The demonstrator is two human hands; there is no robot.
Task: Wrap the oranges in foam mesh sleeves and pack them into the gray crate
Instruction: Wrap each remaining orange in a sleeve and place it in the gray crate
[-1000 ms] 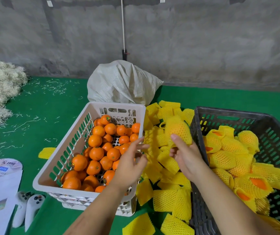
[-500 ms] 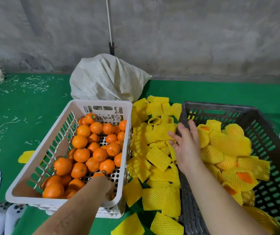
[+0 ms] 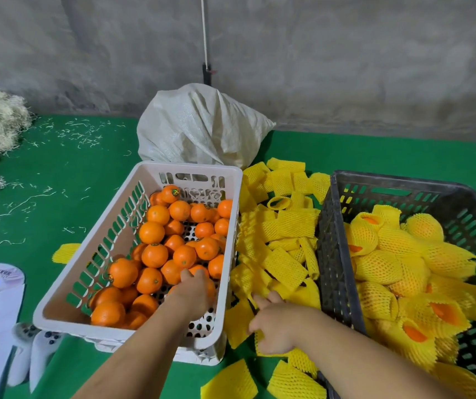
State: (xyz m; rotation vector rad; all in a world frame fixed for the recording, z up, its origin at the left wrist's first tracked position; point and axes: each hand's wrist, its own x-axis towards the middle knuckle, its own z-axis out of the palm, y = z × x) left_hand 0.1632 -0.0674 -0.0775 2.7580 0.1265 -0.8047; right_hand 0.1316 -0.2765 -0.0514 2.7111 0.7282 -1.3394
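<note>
The right hand [image 3: 277, 323] is laid on the loose yellow foam mesh sleeves [image 3: 281, 254] between the crates, fingers curled into one sleeve. The left hand [image 3: 193, 292] is closed over a bare orange inside the white slatted plastic crate [image 3: 98, 243] of round oranges [image 3: 173, 240]. Sleeved oranges [image 3: 398, 263] are seen in the gray perforated plastic crate [image 3: 331, 254]. A white woven sack [image 3: 199, 128] is noted behind.

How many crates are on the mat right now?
2. The white crate sits left of the loose sleeves and holds bare oranges. The gray crate sits right of them and holds wrapped oranges. None seems hidden.
</note>
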